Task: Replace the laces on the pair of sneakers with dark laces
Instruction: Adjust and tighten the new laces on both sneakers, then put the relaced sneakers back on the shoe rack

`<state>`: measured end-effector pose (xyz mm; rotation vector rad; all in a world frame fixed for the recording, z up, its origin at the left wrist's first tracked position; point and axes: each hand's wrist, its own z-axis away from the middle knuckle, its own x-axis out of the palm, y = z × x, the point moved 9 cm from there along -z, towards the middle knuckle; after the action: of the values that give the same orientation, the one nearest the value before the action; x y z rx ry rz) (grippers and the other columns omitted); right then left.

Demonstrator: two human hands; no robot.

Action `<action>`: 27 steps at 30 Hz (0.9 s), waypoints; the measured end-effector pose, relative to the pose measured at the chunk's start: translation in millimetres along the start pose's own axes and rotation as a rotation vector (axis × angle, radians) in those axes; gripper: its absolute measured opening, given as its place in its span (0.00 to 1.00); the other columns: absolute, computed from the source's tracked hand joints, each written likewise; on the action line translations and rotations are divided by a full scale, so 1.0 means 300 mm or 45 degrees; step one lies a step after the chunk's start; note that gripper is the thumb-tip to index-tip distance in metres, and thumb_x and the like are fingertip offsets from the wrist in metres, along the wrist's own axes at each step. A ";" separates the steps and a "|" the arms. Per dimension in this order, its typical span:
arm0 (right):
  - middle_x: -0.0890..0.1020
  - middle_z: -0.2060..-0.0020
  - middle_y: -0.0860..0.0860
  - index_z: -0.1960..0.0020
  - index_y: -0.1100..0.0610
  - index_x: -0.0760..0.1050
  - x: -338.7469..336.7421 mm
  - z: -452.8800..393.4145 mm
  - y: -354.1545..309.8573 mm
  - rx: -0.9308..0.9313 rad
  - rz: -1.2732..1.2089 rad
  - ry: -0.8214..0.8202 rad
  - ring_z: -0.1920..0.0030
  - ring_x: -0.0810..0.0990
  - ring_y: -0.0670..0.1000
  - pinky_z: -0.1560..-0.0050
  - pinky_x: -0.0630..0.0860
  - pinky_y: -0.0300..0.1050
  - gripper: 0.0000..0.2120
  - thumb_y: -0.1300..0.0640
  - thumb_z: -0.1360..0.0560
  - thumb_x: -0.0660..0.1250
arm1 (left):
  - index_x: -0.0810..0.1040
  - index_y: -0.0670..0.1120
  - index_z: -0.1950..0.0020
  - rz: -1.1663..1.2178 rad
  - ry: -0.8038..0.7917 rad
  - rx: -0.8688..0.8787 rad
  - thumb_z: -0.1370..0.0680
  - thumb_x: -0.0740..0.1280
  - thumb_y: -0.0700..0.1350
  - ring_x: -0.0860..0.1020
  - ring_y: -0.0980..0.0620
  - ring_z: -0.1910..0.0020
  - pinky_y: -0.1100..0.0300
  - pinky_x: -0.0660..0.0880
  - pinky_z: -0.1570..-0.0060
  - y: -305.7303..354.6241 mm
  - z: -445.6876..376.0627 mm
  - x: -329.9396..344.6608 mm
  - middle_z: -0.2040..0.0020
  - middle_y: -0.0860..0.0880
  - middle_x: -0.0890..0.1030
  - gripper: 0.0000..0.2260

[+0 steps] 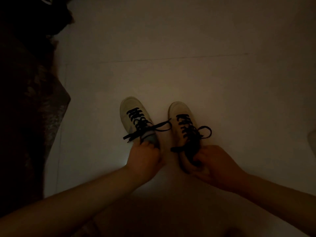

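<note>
Two pale sneakers stand side by side over a light tiled floor, toes pointing away from me. The left sneaker (pixel 131 110) carries dark laces (pixel 138 119) up its front, with loose ends trailing left and right. My left hand (pixel 145 157) grips its heel. The right sneaker (pixel 179 112) is also threaded with dark laces (pixel 187 124), and a loop sticks out to its right. My right hand (pixel 215 165) grips that shoe's heel, fingers curled into the opening. The scene is very dim.
A dark patterned fabric or rug (pixel 32 117) runs down the left side. A pale object (pixel 312 139) shows at the right edge. A tile joint (pixel 171 59) crosses the floor beyond the shoes.
</note>
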<state>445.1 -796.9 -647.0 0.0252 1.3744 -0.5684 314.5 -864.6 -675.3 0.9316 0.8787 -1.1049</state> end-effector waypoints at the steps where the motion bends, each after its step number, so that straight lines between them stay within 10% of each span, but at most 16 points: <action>1: 0.78 0.66 0.44 0.61 0.51 0.78 0.038 0.014 0.007 -0.023 0.092 -0.021 0.64 0.78 0.47 0.57 0.74 0.45 0.15 0.41 0.31 0.59 | 0.78 0.44 0.46 -0.017 -0.065 -0.038 0.22 0.60 0.56 0.75 0.46 0.44 0.56 0.69 0.48 -0.006 -0.013 0.034 0.45 0.47 0.79 0.17; 7: 0.79 0.44 0.52 0.30 0.58 0.69 0.063 -0.017 -0.056 -0.178 0.198 0.266 0.38 0.73 0.56 0.32 0.63 0.57 0.20 0.54 0.21 0.58 | 0.82 0.51 0.68 -0.141 0.106 0.247 0.45 0.81 0.53 0.76 0.53 0.74 0.66 0.66 0.77 0.103 -0.036 0.054 0.72 0.53 0.77 0.13; 11: 0.81 0.62 0.53 0.45 0.61 0.79 0.057 -0.073 -0.014 -0.100 0.124 0.279 0.58 0.80 0.55 0.39 0.67 0.50 0.15 0.54 0.25 0.61 | 0.80 0.49 0.70 -0.124 0.212 0.370 0.47 0.81 0.48 0.77 0.51 0.73 0.65 0.70 0.73 0.144 -0.063 0.010 0.72 0.52 0.77 0.13; 14: 0.81 0.62 0.51 0.41 0.60 0.77 0.146 -0.082 0.030 -0.018 0.194 0.057 0.60 0.80 0.52 0.41 0.67 0.47 0.19 0.52 0.26 0.58 | 0.81 0.45 0.63 -0.096 0.283 0.356 0.46 0.81 0.46 0.76 0.49 0.73 0.62 0.71 0.72 0.141 -0.094 -0.003 0.70 0.50 0.77 0.16; 27: 0.76 0.68 0.49 0.64 0.57 0.73 -0.111 -0.083 0.041 0.226 -0.271 0.302 0.68 0.75 0.51 0.55 0.65 0.43 0.07 0.60 0.38 0.71 | 0.77 0.49 0.65 0.088 0.119 0.285 0.45 0.79 0.41 0.78 0.48 0.69 0.60 0.63 0.67 0.120 -0.151 -0.225 0.67 0.52 0.78 0.15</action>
<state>424.3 -765.6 -625.4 0.0934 1.5634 -0.8876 329.4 -794.0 -623.5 1.1983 0.8026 -1.1231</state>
